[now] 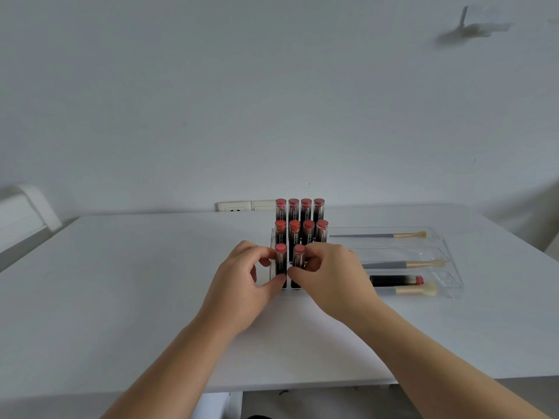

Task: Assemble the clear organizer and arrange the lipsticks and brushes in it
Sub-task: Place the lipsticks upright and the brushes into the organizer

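A clear stepped organizer (435, 237) stands on the white table (121, 282). Its left part holds several upright dark lipsticks with red tops in tiers. My left hand (242, 285) pinches the front-row left lipstick (281, 258). My right hand (329, 279) pinches the lipstick beside it (299, 257). In the right part, three long trays each hold a grey-handled brush: back (378, 235), middle (405, 264), front (414, 290). One more lipstick (396, 280) lies flat in the front tray.
A white wall stands behind the table, with wall sockets (239, 206) just behind the lipsticks. A white chair back (24, 213) shows at the far left. The table's front edge runs below my forearms.
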Motion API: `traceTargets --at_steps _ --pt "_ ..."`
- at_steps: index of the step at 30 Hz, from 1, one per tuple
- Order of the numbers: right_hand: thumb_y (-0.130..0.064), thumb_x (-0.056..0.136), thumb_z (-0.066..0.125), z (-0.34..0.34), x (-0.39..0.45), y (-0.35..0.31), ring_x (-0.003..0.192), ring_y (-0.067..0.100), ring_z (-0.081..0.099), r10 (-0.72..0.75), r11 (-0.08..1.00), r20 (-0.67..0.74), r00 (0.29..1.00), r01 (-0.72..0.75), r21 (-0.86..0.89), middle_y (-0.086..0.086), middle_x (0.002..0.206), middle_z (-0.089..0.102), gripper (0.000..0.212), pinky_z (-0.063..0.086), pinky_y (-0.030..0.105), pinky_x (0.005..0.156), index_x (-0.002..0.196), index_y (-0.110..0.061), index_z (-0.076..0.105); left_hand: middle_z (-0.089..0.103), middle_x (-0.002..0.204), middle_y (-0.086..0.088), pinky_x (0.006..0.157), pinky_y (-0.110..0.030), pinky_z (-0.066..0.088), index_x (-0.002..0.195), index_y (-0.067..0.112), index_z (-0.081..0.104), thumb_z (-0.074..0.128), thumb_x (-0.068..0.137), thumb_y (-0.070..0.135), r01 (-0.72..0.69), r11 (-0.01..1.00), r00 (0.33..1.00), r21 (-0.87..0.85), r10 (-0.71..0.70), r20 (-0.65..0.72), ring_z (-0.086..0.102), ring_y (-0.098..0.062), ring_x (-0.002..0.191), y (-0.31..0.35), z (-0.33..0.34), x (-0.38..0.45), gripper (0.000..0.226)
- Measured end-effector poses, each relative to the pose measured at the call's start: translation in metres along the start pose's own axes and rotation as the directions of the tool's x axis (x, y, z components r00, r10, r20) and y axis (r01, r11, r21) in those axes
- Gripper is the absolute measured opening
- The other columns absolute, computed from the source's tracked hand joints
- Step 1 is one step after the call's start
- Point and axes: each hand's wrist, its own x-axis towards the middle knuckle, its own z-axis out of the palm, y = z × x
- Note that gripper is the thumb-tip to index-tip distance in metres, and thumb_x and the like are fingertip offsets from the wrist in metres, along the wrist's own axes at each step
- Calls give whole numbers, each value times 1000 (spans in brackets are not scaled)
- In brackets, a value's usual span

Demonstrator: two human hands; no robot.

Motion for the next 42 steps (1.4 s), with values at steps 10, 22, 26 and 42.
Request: traceTargets --at_steps 10,22,26,42 --pt "-33 86 66 -1 1 -4 61 14 59 -29 997 26 999 31 -77 -7 69 67 7 52 37 57 81 -30 70 55 90 16 62 -11 41 97 41 61 84 79 21 -3 1000 1000 1 3 0 50 -7 71 1 0 0 36" --pt "-36 84 70 1 1 0 51 6 51 -16 999 14 1000 16 -43 -12 59 61 9 36 22 48 75 -35 67 56 90 14 60 -11 39 91 52 55 85 79 18 2 1000 1000 -20 -2 4 49 -7 69 4 -1 0 47" --pt "-35 84 70 1 1 1 55 7 54 -17 998 23 1000 19 -60 -11 63 63 6 40 24 49 77 -34 68 56 91 14 60 -11 39 91 51 55 84 79 18 -1 1000 1000 -14 1 9 49 -7 69 4 -2 0 46" --pt "-39 82 71 -9 -2 0 70 5 61 -48 993 18 999 50 -109 -13 72 66 16 52 28 61 98 -36 71 56 91 15 60 -12 39 92 49 56 83 79 19 -6 1000 1000 -3 6 13 49 -7 70 2 -1 1 43"
